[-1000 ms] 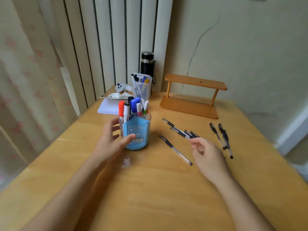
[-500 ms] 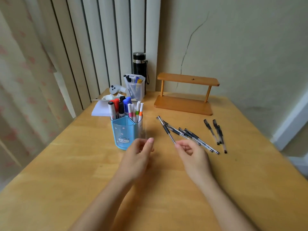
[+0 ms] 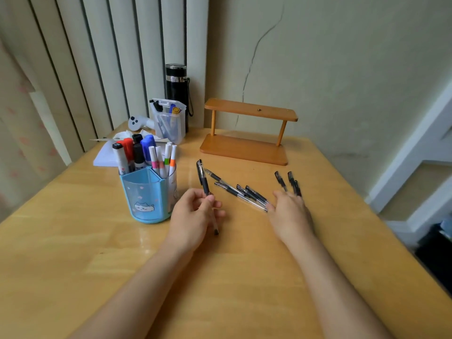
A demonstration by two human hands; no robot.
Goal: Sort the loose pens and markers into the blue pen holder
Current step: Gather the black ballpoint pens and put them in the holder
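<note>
The blue pen holder stands on the wooden table, with thick markers in its back compartment and thin colour pens at its right; its front compartment looks empty. My left hand is just right of it, shut on a black gel pen held nearly upright. My right hand rests open, fingers spread, over the near ends of a cluster of black pens. Three more black pens lie beyond its fingertips.
A wooden two-tier stand sits at the back by the wall. A clear pen box, a black flask, a white controller and a notepad crowd the back left. The table's right edge drops to the floor.
My right hand passed a black pen to my left hand, which now grips it beside the holder. My right hand moved right and opened over the pen cluster. The camera shifted.
</note>
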